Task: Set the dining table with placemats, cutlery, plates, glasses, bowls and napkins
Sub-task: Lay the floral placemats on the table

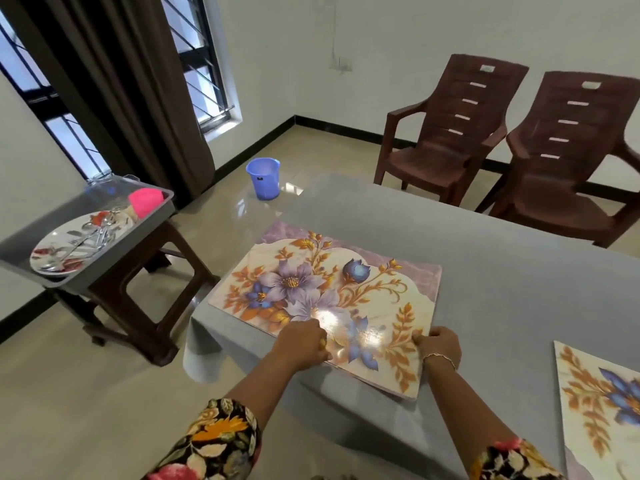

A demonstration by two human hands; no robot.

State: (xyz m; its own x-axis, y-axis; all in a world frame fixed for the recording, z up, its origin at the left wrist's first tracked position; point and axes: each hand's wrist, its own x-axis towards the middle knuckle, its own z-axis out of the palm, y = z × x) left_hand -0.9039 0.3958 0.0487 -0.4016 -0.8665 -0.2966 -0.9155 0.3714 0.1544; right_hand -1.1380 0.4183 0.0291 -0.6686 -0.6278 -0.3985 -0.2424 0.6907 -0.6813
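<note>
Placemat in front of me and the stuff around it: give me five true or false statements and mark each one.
1. The left grip and the right grip both hold the near edge of the flowered placemat. True.
2. The plate already sits on that placemat. False: it lies in the grey tray on the stool, with cutlery on it.
3. A second placemat lies on the table, to the right. True.
4. The blue jug stands on the table. False: it stands on the floor.
5. Two brown chairs stand beyond the table. True.
</note>
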